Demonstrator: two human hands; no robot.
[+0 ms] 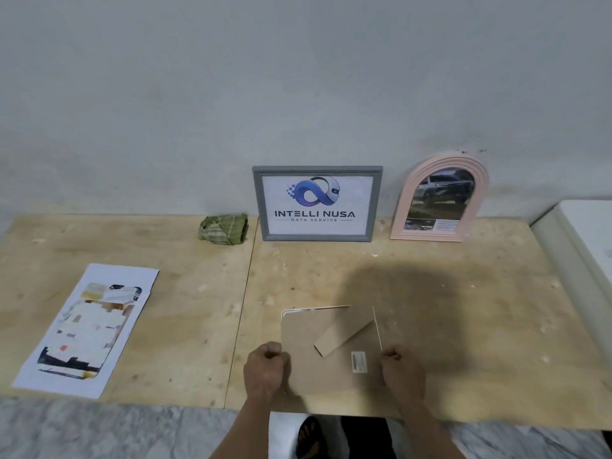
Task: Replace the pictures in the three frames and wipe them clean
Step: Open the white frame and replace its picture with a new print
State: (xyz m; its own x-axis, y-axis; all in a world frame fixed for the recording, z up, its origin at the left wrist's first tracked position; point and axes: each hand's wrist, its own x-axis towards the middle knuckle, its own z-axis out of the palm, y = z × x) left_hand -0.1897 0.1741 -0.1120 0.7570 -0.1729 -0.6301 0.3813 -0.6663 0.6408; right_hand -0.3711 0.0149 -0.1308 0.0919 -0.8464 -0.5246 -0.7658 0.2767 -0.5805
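A third frame point(331, 346) lies face down near the table's front edge, showing its brown cardboard back with a folded stand and a small label. My left hand point(266, 369) grips its left edge and my right hand point(402, 369) grips its right edge. A grey frame point(317, 203) with a logo print leans on the wall at the back. Beside it on the right stands a pink arched frame point(438, 198) with a car photo. A crumpled green cloth point(224, 228) sits left of the grey frame. Printed pictures point(91, 326) lie on the left.
The plywood table point(185, 309) has a seam running front to back left of the face-down frame. A white appliance point(583, 240) stands at the right edge. Marble floor point(99, 432) shows below the front edge.
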